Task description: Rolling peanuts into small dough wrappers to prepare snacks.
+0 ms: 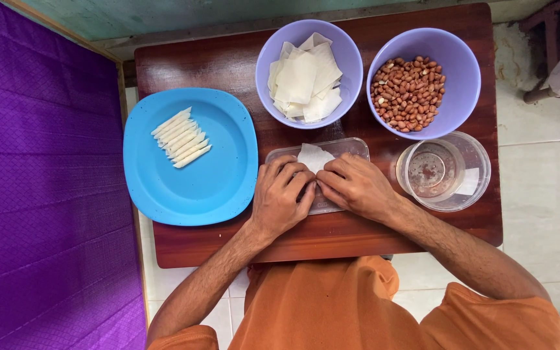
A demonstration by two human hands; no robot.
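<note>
Head camera shows both hands on a clear plastic lid (348, 148) — left hand (282, 198) and right hand (356, 185) pinch a white wrapper sheet (314, 157), seemingly rolling it; next it needs tight, even turning. Left lies a blue plate (225, 188) with finished rolls (181, 137); farther, two unlabelled purple bowls — wrappers (306, 76), peanuts (408, 93).

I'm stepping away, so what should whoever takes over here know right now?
Left hand and right hand: both pressed on a white wrapper sheet over the clear plastic lid, fingertips meeting.
Done: several finished white rolls lie on the blue plate.
Left: many wrapper squares in one purple bowl, peanuts in the other; clear water container at right.
</note>
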